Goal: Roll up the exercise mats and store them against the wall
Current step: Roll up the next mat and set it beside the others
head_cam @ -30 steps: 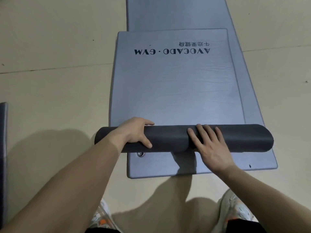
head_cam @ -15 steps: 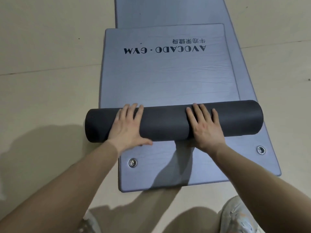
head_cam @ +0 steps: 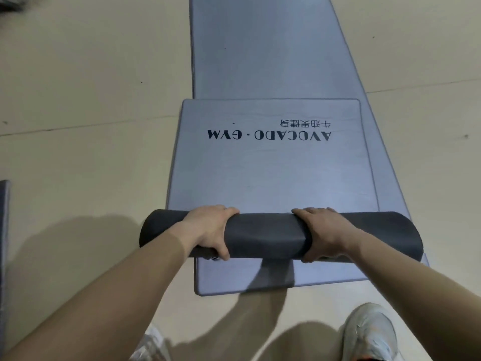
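Note:
A grey mat (head_cam: 270, 175) printed "AVOCADO · GYM" lies flat on the floor, its near part wound into a dark roll (head_cam: 265, 234) lying crosswise. My left hand (head_cam: 208, 229) grips the roll left of its middle, fingers over the top and thumb underneath. My right hand (head_cam: 321, 231) grips it right of the middle the same way. Under this mat lies a second grey mat (head_cam: 260, 48), which stretches away from me and also shows its near end (head_cam: 242, 278) below the roll.
Beige floor (head_cam: 91, 113) surrounds the mats. The edge of another grey mat (head_cam: 4, 230) shows at the far left. My white shoes (head_cam: 369, 332) stand just behind the lower mat's near end.
Both hands went from lying flat on top of the roll to gripping it with fingers wrapped over it. The roll is thicker than one second ago.

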Motion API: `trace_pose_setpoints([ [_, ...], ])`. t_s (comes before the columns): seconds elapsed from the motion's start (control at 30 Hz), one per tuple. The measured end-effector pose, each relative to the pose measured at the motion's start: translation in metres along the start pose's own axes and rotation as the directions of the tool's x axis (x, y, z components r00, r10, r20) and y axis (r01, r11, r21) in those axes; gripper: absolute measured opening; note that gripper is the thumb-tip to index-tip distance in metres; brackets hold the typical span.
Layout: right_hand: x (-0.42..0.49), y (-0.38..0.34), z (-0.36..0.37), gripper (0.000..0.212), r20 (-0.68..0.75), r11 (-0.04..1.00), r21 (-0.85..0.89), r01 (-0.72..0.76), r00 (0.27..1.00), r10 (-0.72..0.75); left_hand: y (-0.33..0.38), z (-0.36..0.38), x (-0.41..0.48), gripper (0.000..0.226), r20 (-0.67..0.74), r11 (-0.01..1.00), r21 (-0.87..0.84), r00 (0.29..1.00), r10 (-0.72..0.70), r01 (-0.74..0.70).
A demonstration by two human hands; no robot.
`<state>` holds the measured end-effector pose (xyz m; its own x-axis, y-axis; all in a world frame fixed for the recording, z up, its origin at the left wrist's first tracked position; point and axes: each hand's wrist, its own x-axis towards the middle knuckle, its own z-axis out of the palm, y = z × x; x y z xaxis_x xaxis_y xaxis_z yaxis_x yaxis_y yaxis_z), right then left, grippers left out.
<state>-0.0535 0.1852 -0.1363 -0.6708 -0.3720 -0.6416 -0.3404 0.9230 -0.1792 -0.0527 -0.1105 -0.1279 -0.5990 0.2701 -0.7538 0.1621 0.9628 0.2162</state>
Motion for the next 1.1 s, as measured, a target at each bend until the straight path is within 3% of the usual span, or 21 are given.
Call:
trace_pose_setpoints([
  [0.1, -0.03, -0.01, 0.044, 0.097, -0.308, 0.992, -0.119, -0.046, 0.951, 0.008, -0.003, -0.017, 0.004, 0.114, 0.079, 0.998, -0.06, 0.997, -0.024, 0.029],
  [0.17, -0.036, -0.013, 0.06, 0.091, -0.388, 0.988, -0.142, -0.066, 0.922, 0.006, -0.001, -0.02, 0.003, 0.116, 0.057, 0.995, -0.069, 0.996, -0.062, 0.065],
  [0.23, -0.028, -0.005, 0.053, 0.09, -0.375, 0.992, -0.129, -0.009, 0.926, -0.04, 0.003, -0.01, -0.01, 0.114, -0.106, 0.984, -0.099, 0.981, -0.161, 0.151],
  [0.27, -0.021, 0.001, 0.042, 0.091, -0.363, 0.992, -0.123, 0.017, 0.93, -0.061, 0.007, 0.001, -0.018, 0.105, -0.262, 0.975, -0.105, 0.941, -0.216, 0.195],
  [0.33, -0.005, 0.011, 0.015, 0.091, -0.33, 0.993, -0.119, 0.019, 0.942, -0.057, 0.021, 0.027, -0.029, 0.075, -0.551, 0.958, -0.098, 0.787, -0.277, 0.268],
  [0.4, 0.002, 0.009, 0.0, 0.077, -0.371, 0.996, -0.08, -0.038, 0.929, 0.006, 0.029, 0.04, -0.022, 0.058, -0.626, 0.951, -0.144, 0.719, -0.303, 0.275],
  [0.47, 0.002, 0.0, 0.007, 0.054, -0.54, 0.995, -0.052, -0.086, 0.84, 0.045, 0.023, 0.03, -0.002, 0.051, -0.637, 0.953, -0.201, 0.708, -0.304, 0.228],
  [0.5, 0.001, -0.003, 0.018, 0.054, -0.587, 0.993, -0.069, -0.1, 0.808, 0.041, 0.018, 0.02, 0.009, 0.047, -0.642, 0.952, -0.237, 0.705, -0.302, 0.192],
  [0.6, 0.012, -0.007, 0.044, 0.117, -0.466, 0.968, -0.168, -0.189, 0.88, 0.091, 0.004, -0.01, 0.033, 0.036, -0.664, 0.921, -0.376, 0.664, -0.344, 0.102],
  [0.67, 0.037, 0.0, 0.04, 0.136, -0.438, 0.952, -0.198, -0.232, 0.89, 0.125, 0.004, -0.008, 0.041, 0.04, -0.753, 0.953, -0.289, 0.594, -0.283, 0.088],
  [0.7, 0.05, 0.006, 0.033, 0.136, -0.452, 0.951, -0.199, -0.238, 0.883, 0.126, 0.004, -0.001, 0.044, 0.055, -0.776, 0.973, -0.21, 0.59, -0.223, 0.092],
  [0.8, 0.078, 0.021, 0.006, 0.136, -0.459, 0.961, -0.192, -0.197, 0.884, 0.09, 0.0, 0.019, 0.052, 0.133, -0.594, 0.965, 0.113, 0.795, -0.124, 0.235],
  [0.83, 0.082, 0.026, 0.003, 0.135, -0.472, 0.965, -0.194, -0.176, 0.879, 0.066, -0.004, 0.023, 0.057, 0.144, -0.568, 0.942, 0.206, 0.816, -0.106, 0.265],
  [1.0, 0.079, 0.027, 0.014, 0.115, -0.575, 0.945, -0.3, -0.131, 0.815, -0.07, -0.013, 0.017, 0.072, 0.127, -0.67, 0.94, 0.218, 0.741, -0.053, 0.264],
  [1.1, 0.073, 0.018, 0.002, 0.109, -0.515, 0.951, -0.279, -0.135, 0.857, -0.029, -0.007, 0.006, 0.059, 0.12, -0.602, 0.945, 0.216, 0.796, -0.069, 0.246],
])
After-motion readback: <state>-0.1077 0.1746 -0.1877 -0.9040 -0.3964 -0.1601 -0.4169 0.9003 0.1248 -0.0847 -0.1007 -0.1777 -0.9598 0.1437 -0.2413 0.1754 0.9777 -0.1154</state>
